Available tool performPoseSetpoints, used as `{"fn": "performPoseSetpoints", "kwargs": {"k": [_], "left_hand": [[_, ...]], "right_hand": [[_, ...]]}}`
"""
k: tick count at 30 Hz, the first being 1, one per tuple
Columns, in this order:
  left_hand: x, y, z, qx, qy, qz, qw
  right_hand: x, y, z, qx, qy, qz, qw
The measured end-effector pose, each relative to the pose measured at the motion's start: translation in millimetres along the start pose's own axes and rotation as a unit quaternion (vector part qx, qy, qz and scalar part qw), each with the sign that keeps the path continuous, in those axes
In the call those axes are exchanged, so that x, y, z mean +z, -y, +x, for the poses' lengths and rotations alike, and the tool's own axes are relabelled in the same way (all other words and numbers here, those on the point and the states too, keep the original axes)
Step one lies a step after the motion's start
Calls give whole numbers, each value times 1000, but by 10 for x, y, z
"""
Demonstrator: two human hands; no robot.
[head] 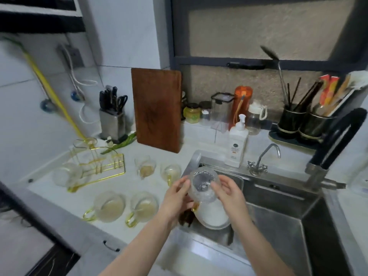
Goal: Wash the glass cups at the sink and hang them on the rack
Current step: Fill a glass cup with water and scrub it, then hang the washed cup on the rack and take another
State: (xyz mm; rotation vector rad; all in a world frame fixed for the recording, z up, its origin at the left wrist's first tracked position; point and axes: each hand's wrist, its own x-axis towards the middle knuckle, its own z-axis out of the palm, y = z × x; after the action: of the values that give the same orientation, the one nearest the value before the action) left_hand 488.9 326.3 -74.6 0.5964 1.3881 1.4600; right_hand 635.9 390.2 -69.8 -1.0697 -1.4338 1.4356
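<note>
Both hands clamp one glass cup [205, 183] over the sink [278, 212]: left hand [176, 198] wraps it, right hand [229, 193] rubs. Rotate the cup, scrub rim, hold low.

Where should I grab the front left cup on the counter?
Take the front left cup by its gold handle, coming from the near left: the cup stands upright and the handle sticks out that way, clear of the neighbouring cup.

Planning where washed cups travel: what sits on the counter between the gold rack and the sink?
Head view: two dirty glass cups stand between the gold rack and the sink.
</note>
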Motion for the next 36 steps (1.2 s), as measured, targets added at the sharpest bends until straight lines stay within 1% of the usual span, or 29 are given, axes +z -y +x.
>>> {"fn": "performPoseSetpoints", "kwargs": {"k": [5, 10, 12, 17, 20, 25, 30, 36], "left_hand": [[-1014, -278, -105, 39, -79, -16, 996], [-2015, -505, -258, 68, -130, -35, 989], [-2382, -585, -323, 78, -145, -32, 986], [-3075, -708, -472, 86, -174, -39, 980], [-3343, -757, -515, 90, -195, -44, 976], [-3637, -760, -357, 73, -228, -59, 969], [-3806, -780, -64, 60, -246, -82, 964], [-3886, -878, 427, 33, -273, -77, 958]], "right_hand": [[1086, 123, -13, -5, 97, 20, 995], [2131, 139, -68, -1, 131, 14, 991], [2516, 139, -118, -14, 152, 0, 988], [3267, 130, -190, -17, 187, -23, 982], [3593, 124, -195, -24, 195, -39, 980], [3958, 125, -76, -12, 212, -71, 975], [4222, 73, 214, 8, 216, -72, 974], [4455, -79, 664, 21, 225, -60, 972]]}}
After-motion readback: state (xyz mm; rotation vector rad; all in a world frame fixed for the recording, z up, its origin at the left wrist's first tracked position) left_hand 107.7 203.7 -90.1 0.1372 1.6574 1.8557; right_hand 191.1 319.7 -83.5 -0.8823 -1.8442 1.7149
